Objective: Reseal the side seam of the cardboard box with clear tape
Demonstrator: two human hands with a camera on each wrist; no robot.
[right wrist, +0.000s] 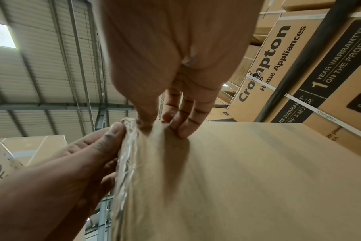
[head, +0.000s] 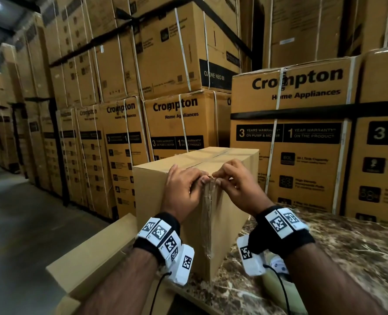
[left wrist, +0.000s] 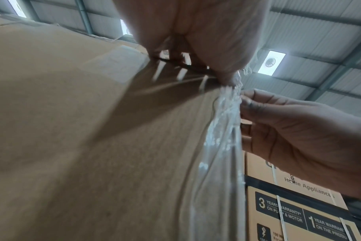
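Observation:
A plain cardboard box [head: 149,192] stands on the marble table with one vertical corner facing me. A wrinkled strip of clear tape [head: 207,223] runs down that corner. My left hand [head: 199,180] curls its fingers over the box's top edge and pinches the top of the tape from the left. My right hand [head: 218,178] pinches the same end from the right. In the left wrist view the tape [left wrist: 223,130] looks crumpled below my left thumb. In the right wrist view the right hand [right wrist: 146,120] lays its other fingers flat on the box's side face [right wrist: 258,179].
The marble table [head: 324,246] stretches to the right. A flat cardboard piece [head: 93,258] lies against its left edge. Tall stacks of printed cartons [head: 290,144] stand close behind and to the left. A bare floor aisle [head: 18,212] opens on the far left.

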